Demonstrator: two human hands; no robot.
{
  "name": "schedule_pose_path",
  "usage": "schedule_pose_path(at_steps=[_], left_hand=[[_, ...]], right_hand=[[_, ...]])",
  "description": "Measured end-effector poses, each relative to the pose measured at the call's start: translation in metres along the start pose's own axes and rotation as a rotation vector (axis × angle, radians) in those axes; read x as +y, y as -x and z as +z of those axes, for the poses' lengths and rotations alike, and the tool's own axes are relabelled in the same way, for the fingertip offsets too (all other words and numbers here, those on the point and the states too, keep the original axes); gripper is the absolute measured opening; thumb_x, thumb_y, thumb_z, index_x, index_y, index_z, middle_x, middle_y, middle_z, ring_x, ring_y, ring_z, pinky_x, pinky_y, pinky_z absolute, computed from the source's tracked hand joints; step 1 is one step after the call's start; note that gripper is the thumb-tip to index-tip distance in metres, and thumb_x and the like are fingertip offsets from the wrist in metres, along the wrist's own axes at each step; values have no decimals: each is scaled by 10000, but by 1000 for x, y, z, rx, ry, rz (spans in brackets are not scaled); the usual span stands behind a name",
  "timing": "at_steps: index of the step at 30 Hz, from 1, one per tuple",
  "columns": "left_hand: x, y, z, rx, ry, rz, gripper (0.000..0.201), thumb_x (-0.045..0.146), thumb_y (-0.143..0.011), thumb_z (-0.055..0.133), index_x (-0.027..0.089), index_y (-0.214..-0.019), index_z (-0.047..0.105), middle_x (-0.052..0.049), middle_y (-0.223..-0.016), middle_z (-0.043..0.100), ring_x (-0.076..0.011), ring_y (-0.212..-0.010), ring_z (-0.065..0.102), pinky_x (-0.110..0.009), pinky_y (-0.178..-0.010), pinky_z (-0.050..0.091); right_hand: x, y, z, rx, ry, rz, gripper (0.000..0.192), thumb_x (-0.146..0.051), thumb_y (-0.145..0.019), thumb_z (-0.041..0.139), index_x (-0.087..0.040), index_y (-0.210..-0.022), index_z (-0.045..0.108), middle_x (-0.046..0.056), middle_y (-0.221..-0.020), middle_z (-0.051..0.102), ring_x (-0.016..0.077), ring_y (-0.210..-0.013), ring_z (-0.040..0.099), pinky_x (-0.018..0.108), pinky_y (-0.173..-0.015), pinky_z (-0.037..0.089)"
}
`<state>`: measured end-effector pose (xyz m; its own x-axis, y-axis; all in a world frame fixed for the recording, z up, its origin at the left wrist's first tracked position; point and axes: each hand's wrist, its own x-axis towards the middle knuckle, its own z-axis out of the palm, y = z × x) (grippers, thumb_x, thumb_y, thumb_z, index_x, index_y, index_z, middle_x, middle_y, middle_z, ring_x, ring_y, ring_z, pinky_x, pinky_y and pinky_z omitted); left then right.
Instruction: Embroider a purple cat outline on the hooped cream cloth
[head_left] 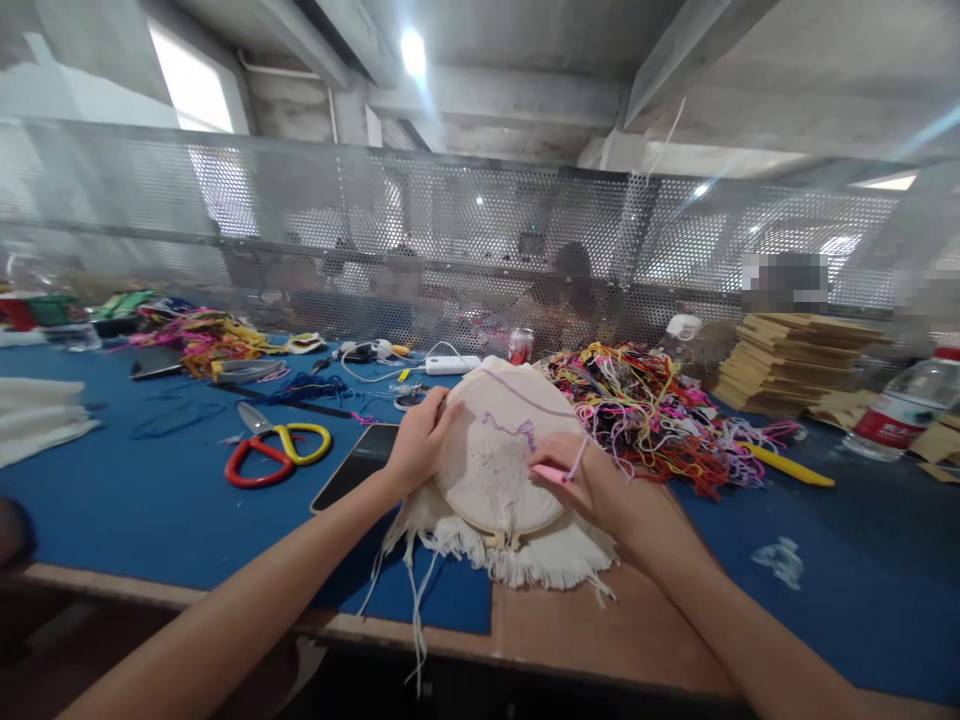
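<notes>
the embroidery hoop (501, 455) with its cream, fringed cloth stretched taut stands tilted near the front edge of the blue tabletop (150, 500); it looks light, the rim stiff and the cloth soft, so the rim seems the place to hold it. the left hand (420, 440) curls around its left rim while the right hand (592, 480) pinches a pink punch needle (551, 474) against the cloth. a tangle of coloured threads (637, 405) lies just to the right, red-and-yellow scissors (274, 450) and a dark phone (356, 465) to the left.

Two bare hands work a round wooden embroidery hoop of cream frayed cloth (499, 455) on a blue table mat (150, 500) — left hand (421, 440) gripping its rim, right hand (592, 480) pinching a pink punch needle (551, 474). Red-and-yellow scissors (276, 452) lie left.
</notes>
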<state>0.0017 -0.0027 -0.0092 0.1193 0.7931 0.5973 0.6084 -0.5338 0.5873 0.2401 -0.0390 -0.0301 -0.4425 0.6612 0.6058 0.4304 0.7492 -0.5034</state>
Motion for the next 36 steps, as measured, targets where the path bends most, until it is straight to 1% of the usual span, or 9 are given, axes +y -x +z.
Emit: schedule_pose_path(at_steps=[4,6,8,11,16,19,29,33,36], left_hand=[[-1,0,1,5,27,-12,258,386,-876,365,179,-789,493,26,-603,461,-126,-572,433,-241,-558,296],[-3,0,2,1,30,-23,260,388,-876,368,180,-783,492,26,-606,461,-125,-574,433,-241,-556,295],[-5,0,3,-6,27,-31,257,382,-876,367,179,-780,492,26,-608,463,-123,-576,432,-241,-555,293],[-7,-1,4,-10,24,-34,244,362,-878,368,178,-766,484,31,-594,442,-116,-568,420,-237,-552,289],[-6,-1,4,-8,25,-34,257,374,-876,365,176,-778,497,34,-589,441,-118,-566,418,-237,-547,293],[-6,-1,3,-10,24,-37,256,374,-874,368,174,-773,494,33,-594,445,-120,-575,420,-237,-550,296],[-4,-1,2,-10,23,-45,254,384,-874,368,180,-787,492,29,-609,456,-125,-588,431,-242,-564,301],[-3,-1,2,-6,33,-44,246,383,-873,371,183,-796,493,30,-598,454,-125,-580,427,-240,-559,300],[-3,0,2,3,38,-38,249,384,-874,375,182,-803,500,30,-593,453,-121,-573,425,-237,-553,299]], right_hand=[[-1,0,1,80,-11,210,169,-352,-790,592,-194,-835,629,52,-827,666,193,-763,619,328,-701,496],[-1,1,1,135,-128,299,211,-381,-795,579,-182,-859,600,52,-797,657,188,-724,623,321,-666,510],[-1,1,1,166,-275,325,234,-402,-803,561,-180,-877,554,49,-792,641,181,-729,627,320,-669,526],[-3,1,1,192,-356,321,227,-415,-828,519,-194,-878,506,40,-786,630,168,-743,623,320,-683,536],[-5,1,-1,233,-327,277,206,-405,-851,488,-200,-875,493,32,-773,629,156,-733,608,319,-694,510],[-5,1,-3,212,-320,255,202,-399,-861,476,-200,-893,486,33,-782,631,159,-741,606,327,-704,494],[-5,3,-5,117,-154,247,173,-366,-851,498,-198,-885,526,43,-789,621,175,-723,601,333,-666,486],[-7,4,-3,139,14,247,193,-386,-806,559,-194,-783,570,22,-695,604,157,-613,552,306,-573,440],[-9,3,-2,171,8,265,198,-384,-780,590,-188,-749,588,21,-668,611,156,-599,550,299,-562,437]])
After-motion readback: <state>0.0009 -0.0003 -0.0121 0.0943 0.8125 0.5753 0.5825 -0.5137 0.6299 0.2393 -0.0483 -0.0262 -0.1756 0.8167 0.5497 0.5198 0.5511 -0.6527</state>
